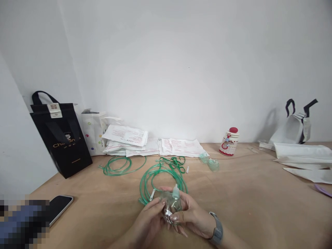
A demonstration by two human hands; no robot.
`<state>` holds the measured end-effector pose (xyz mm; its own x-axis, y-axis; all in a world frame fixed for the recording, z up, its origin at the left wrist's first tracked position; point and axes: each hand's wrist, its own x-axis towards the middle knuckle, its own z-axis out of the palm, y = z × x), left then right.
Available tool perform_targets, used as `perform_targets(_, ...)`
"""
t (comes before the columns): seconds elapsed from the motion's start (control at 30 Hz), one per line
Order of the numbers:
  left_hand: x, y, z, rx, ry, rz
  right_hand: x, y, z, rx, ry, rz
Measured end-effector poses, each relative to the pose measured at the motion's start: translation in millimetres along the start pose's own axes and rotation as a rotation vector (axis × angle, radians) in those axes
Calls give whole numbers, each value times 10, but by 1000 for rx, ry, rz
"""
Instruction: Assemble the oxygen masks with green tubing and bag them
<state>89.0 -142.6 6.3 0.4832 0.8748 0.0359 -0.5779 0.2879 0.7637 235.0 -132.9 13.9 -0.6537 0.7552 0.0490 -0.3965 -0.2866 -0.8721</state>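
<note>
Right at the near edge of the table, both hands close on a clear plastic mask. It sits between them, lifted just off the wood. The left hand cups it from the left w/ fingertips curled onto its side. The right hand wraps the other side, thumb up by the top & fingers tucked under. A grey wristwatch is on the right wrist.

The mask is see-through, soft-looking & a bit crumpled, w/ a pale stubby port sticking up at its top and a small shiny metal strip near the bottom. Can't tell if the tubing is joined to it.

Just behind the hands lies a loose coil of green tubing. A 2nd green coil sits further left, well apart from the hands. Another clear mask lies behind and to the right, near printed white packets along the wall.

Also on the table: a black paper bag at far left, a phone face up at near left, a small bottle w/ red cap – upright – and a white bag w/ black handles at far right.
</note>
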Motion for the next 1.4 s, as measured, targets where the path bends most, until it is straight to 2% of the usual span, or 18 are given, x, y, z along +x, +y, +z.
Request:
perform_targets(0.13,-46,139,70,193,-177,-68,-21,-24,31,-44,-4,8)
perform_targets(0.2,-52,199,89,264,-204,-71,-25,-37,49,-31,-10,-2)
perform_targets(0.3,-23,202,34,285,-109,11,-9,-33,61,47,-16,-40)
perform_targets(0.4,18,149,-61,261,4,71,30,17,28,125,62,-54)
perform_targets(0.53,34,119,-97,205,62,73,65,96,-61,218,190,2)
perform_targets(0.7,65,54,-110,253,89,107,56,104,-117,328,178,63)
perform_targets(0.87,143,-69,-190,375,178,191,66,99,-90,342,172,-100)
perform_targets(1.0,165,-82,-195,404,260,233,77,100,-45,345,231,-147)
perform_targets(1.23,145,-90,-201,443,280,228,82,82,-39,281,286,-165)
perform_targets(1.4,150,-99,-202,364,206,160,88,76,-41,246,331,-170)
